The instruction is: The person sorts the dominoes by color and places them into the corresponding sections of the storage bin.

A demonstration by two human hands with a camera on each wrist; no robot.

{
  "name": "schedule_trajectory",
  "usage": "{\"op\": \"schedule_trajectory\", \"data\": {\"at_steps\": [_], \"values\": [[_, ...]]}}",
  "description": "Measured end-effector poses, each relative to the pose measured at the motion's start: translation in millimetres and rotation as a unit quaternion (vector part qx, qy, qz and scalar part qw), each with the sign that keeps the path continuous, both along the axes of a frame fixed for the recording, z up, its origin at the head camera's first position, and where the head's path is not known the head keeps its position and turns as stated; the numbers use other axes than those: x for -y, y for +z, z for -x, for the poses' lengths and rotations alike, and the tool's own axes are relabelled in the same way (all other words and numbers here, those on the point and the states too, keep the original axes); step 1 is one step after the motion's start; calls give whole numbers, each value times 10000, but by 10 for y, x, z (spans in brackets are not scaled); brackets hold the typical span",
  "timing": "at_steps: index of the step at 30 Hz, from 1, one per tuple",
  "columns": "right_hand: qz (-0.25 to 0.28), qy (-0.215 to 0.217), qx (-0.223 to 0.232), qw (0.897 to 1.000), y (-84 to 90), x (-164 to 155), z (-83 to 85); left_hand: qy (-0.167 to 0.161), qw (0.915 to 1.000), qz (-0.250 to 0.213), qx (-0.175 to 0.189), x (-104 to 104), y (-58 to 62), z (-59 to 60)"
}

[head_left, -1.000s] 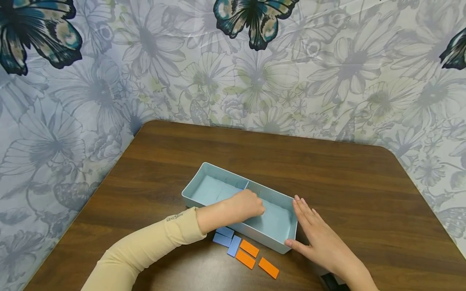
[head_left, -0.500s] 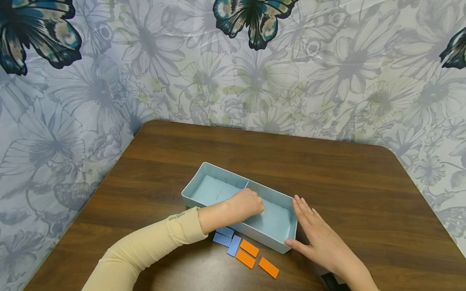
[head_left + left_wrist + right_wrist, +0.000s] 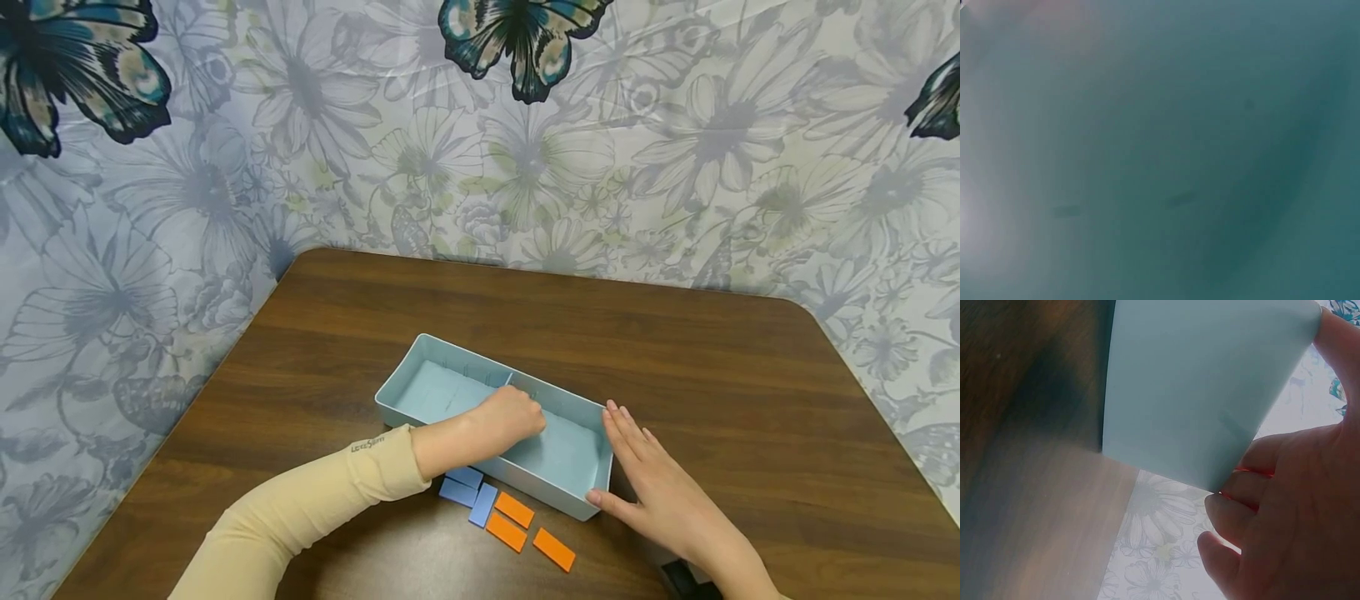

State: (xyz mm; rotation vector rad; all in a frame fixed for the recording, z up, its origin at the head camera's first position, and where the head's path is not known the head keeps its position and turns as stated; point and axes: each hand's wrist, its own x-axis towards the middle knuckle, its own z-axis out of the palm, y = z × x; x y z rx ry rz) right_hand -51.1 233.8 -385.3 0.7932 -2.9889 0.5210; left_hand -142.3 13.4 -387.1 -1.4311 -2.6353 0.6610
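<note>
A long pale blue box [image 3: 566, 492] lies at a slant on the table, with a thin divider [image 3: 510, 379] across its inside. My left hand [image 3: 506, 418] reaches over the near wall into the box, right by the divider. Its knuckles are bent, and its fingertips are hidden below the back of the hand; I cannot tell what they hold. My right hand [image 3: 663, 492] rests at the box's right end, fingers fairly straight at the far corner and thumb at the near corner. The right wrist view shows this hand [image 3: 1297, 506] beside the box's end wall [image 3: 1197, 381].
Before the box lie flat blue tiles [image 3: 458, 492] and orange tiles [image 3: 554, 550]. A black object [image 3: 682, 579] shows partly under the right wrist. The brown wooden table [image 3: 360, 308] ends at a flowered wall covering [image 3: 540, 183]. The left wrist view shows only a blurred blue-green surface [image 3: 1166, 144].
My left hand shifts only very slightly beside the divider. The right hand, the box and the tiles stay in place.
</note>
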Motion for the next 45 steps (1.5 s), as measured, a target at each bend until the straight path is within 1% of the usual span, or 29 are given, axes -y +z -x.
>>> {"op": "schedule_trajectory", "data": {"at_steps": [5,8,11,13,15,17,19,21,25,27,30,34,37,41,45], "values": [[12,-3,13,10000,-6,-3,4,-15,10000,-58,-11,10,11,1],[20,-1,10,10000,-10,-2,3,-154,9998,-126,27,38,45,2],[11,1,19,10000,-12,1,3,-371,9986,-376,102,90,122,12],[11,-7,33,10000,-9,2,3,-521,9968,-585,186,143,210,17],[16,-19,53,10000,-4,2,5,-561,9938,-897,345,203,307,27],[14,-26,66,10000,0,2,7,-502,9900,-1166,618,279,392,32],[17,-30,77,10000,3,2,9,-403,9844,-1474,873,361,465,31],[18,-30,87,10000,3,0,9,-310,9782,-1773,1037,443,518,26],[32,-27,91,9999,1,-5,5,-304,9672,-2274,1088,594,584,-1],[26,-13,70,10000,-1,-4,3,-342,9616,-2483,1115,665,597,-21],[13,17,40,10000,-3,0,3,-387,9554,-2725,1067,775,605,-67],[23,38,6,10000,-5,-4,1,-443,9449,-3092,983,928,576,-138],[48,71,-60,9999,-7,-4,3,-410,9378,-3306,972,1044,542,-196],[55,116,-147,9998,-14,-3,6,-251,9334,-3464,902,1196,511,-272],[50,105,-97,9999,-12,-7,11,-156,9274,-3635,866,1331,495,-338]]}}
